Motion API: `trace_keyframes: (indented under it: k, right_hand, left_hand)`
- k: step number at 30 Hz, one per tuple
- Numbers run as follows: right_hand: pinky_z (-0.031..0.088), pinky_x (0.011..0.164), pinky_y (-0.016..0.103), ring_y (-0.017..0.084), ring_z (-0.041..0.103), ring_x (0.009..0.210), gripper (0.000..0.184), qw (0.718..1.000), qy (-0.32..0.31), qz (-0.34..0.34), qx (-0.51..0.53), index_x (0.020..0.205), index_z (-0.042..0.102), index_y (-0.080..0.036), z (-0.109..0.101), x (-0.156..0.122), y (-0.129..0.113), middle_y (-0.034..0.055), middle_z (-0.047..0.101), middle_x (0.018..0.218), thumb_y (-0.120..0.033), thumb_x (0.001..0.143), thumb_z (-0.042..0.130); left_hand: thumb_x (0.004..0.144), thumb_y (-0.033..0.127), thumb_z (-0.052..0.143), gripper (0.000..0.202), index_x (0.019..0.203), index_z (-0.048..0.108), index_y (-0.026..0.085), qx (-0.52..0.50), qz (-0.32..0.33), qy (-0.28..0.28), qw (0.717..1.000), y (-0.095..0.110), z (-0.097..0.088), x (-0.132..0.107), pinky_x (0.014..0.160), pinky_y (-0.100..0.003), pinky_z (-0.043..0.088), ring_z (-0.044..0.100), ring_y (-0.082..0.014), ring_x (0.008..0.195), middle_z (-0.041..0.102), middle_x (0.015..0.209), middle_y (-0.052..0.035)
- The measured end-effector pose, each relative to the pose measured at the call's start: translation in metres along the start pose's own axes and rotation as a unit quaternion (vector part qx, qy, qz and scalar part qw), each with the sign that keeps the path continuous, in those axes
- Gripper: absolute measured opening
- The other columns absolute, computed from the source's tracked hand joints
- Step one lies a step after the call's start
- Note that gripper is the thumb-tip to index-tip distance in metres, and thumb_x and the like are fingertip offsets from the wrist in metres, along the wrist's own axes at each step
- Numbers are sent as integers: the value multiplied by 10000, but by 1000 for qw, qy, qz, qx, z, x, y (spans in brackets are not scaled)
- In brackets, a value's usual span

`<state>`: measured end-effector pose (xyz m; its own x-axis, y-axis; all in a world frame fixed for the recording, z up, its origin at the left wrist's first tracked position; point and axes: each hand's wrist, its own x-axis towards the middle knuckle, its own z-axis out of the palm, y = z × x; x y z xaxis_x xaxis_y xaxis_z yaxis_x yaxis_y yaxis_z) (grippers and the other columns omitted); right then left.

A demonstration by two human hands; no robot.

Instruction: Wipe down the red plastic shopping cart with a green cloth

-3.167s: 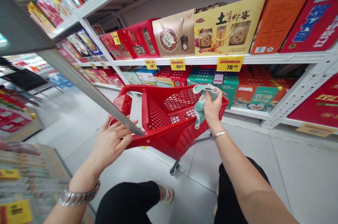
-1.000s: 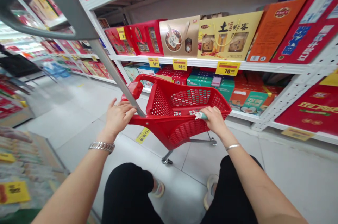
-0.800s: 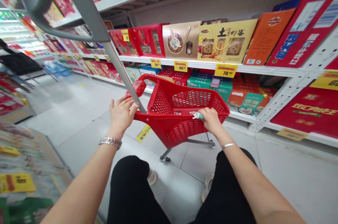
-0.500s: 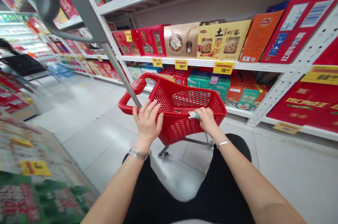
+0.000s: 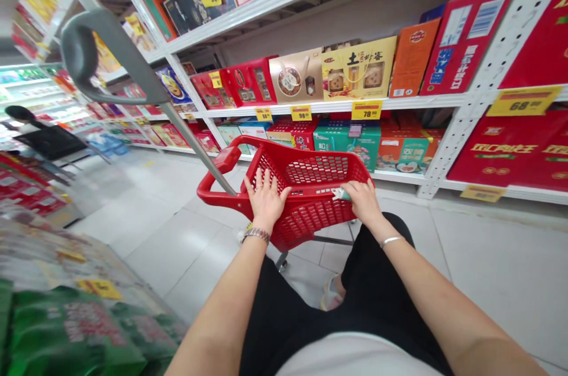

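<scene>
One left hand (image 5: 268, 203) lies with fingers splayed, gripping nothing, at the near rim of the red plastic shopping cart (image 5: 306, 223), which extends beyond its fingertips. The right hand (image 5: 365, 201) grasps a bunched green-and-white cloth (image 5: 341, 193) beneath curled fingers at that rim; a metal pole (image 5: 195, 145) rises left of the splayed fingers.

We get bright, whitish light around the cart (image 5: 306, 223), which looks sharp. Left of it, the floor (image 5: 173, 240) shines with pale glare; above it, the shelf (image 5: 275, 109) has a shaded recess. Below and left of it, we find the packs (image 5: 75, 329) blurred. Right of it, a post (image 5: 478, 98) leans, wide-angle distorted.
</scene>
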<state>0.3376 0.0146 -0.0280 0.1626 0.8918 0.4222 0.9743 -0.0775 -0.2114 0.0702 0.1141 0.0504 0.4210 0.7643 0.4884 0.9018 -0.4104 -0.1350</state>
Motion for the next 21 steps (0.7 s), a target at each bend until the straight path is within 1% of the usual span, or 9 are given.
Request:
trace_keyframes:
  k: [3, 6, 9, 11, 12, 14, 17, 20, 21]
  right_hand:
    - [223, 1159, 527, 265, 555, 1072, 556, 1000, -18, 0, 1, 1252, 653, -243, -5, 1, -17, 98, 657, 1184, 29, 809, 454]
    - [240, 1156, 512, 253, 545, 1061, 477, 997, -24, -67, 20, 1259, 637, -254, -5, 5, -62, 89, 648, 1170, -14, 895, 444]
    - [281, 1140, 499, 246, 532, 1077, 411, 990, -5, -135, 49, 1302, 600, -272, -2, 10, -112, 80, 634, 1184, -91, 970, 439]
    - [313, 1124, 480, 238, 531, 1070, 410, 984, 4, -165, 67, 1324, 584, -280, -1, 13, -133, 74, 631, 1177, -103, 979, 449]
    - [328, 1115, 467, 232, 533, 1066, 424, 982, 4, -175, 73, 1333, 577, -282, -1, 13, -137, 72, 630, 1183, -93, 973, 456]
    - [347, 1104, 451, 221, 541, 1061, 464, 981, -5, -178, 72, 1348, 570, -286, -4, 13, -131, 70, 629, 1206, -62, 955, 468]
    - [370, 1105, 448, 201, 560, 1089, 450, 990, -31, -134, 35, 1334, 585, -311, -10, 5, -96, 53, 643, 1229, -75, 963, 495]
    - [469, 1039, 461, 211, 593, 1127, 312, 997, -49, -65, -9, 1300, 603, -264, -20, -5, -48, 64, 630, 1276, -237, 989, 579]
    - [508, 999, 460, 220, 607, 1124, 313, 997, -49, -48, -19, 1293, 602, -234, -24, -7, -34, 76, 620, 1292, -303, 987, 601]
  left_hand:
    - [985, 551, 352, 621, 1319, 655, 125, 11, -7, -1, 1000, 2, -1, -4, 1237, -648, 33, 309, -372, 1499, 518, 1509, -186]
    - [990, 529, 337, 593, 1277, 687, 146, 18, -14, 7, 1000, 3, -2, -8, 1231, -649, 49, 354, -372, 1476, 572, 1461, -176]
    - [998, 476, 319, 566, 1246, 705, 144, 12, -11, 18, 1000, 4, -5, -14, 1225, -652, 62, 397, -373, 1450, 609, 1420, -176]
    - [999, 436, 313, 550, 1222, 716, 135, 5, -5, 28, 1000, 4, -8, -18, 1225, -649, 75, 420, -373, 1434, 629, 1395, -179]
    - [998, 421, 313, 542, 1209, 722, 134, 2, -2, 34, 999, 4, -10, -20, 1223, -649, 82, 430, -373, 1427, 638, 1382, -180]
    - [994, 406, 317, 530, 1181, 735, 140, -6, 1, 46, 999, 3, -13, -22, 1219, -649, 101, 451, -373, 1412, 658, 1355, -176]
    - [994, 411, 320, 516, 1133, 753, 166, -17, 1, 62, 998, -1, -13, -24, 1214, -639, 126, 509, -359, 1363, 704, 1285, -158]
    - [993, 420, 321, 511, 1094, 762, 183, -18, 0, 66, 998, -4, -10, -24, 1213, -618, 142, 545, -345, 1324, 735, 1226, -141]
    - [992, 426, 322, 512, 1088, 762, 184, -15, 0, 65, 998, -5, -8, -24, 1212, -615, 141, 548, -346, 1320, 738, 1220, -138]
